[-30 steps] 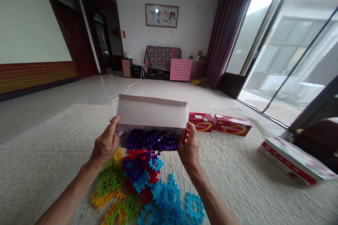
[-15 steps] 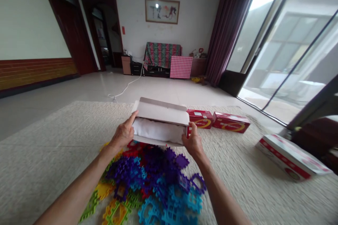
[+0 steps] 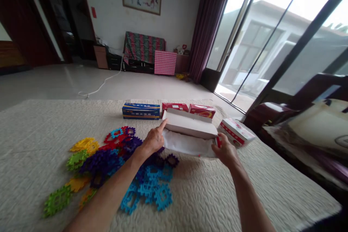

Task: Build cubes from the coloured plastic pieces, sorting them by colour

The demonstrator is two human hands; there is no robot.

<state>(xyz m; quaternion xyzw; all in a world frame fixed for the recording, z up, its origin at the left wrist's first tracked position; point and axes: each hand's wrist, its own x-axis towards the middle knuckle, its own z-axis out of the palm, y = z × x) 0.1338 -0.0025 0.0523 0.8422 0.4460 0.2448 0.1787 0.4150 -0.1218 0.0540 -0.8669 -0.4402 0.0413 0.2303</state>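
Note:
An opened cardboard box (image 3: 190,125) is held up between my two hands, its pale flap raised at the back. Inside lies something wrapped in white (image 3: 187,144); what the wrapping covers is hidden. My left hand (image 3: 153,139) grips the box's left end, with the index finger stretched along the flap's edge. At the right end, my right hand (image 3: 225,150) is closed round the side, where a bit of red shows. Beneath and left of the box spreads a pile of toothed plastic building pieces (image 3: 106,161) in purple, blue, red, yellow and green.
Behind the held box stand a blue box (image 3: 140,111) and two red boxes, one (image 3: 202,110) at the right. A white-and-red box (image 3: 237,131) sits further right on the cream quilted mat (image 3: 217,195). Dark furniture (image 3: 277,116) borders the right side.
My view has turned to the right. Both hands have carried the open box rightward, off the pile and toward the white-and-red box. The blue box now shows.

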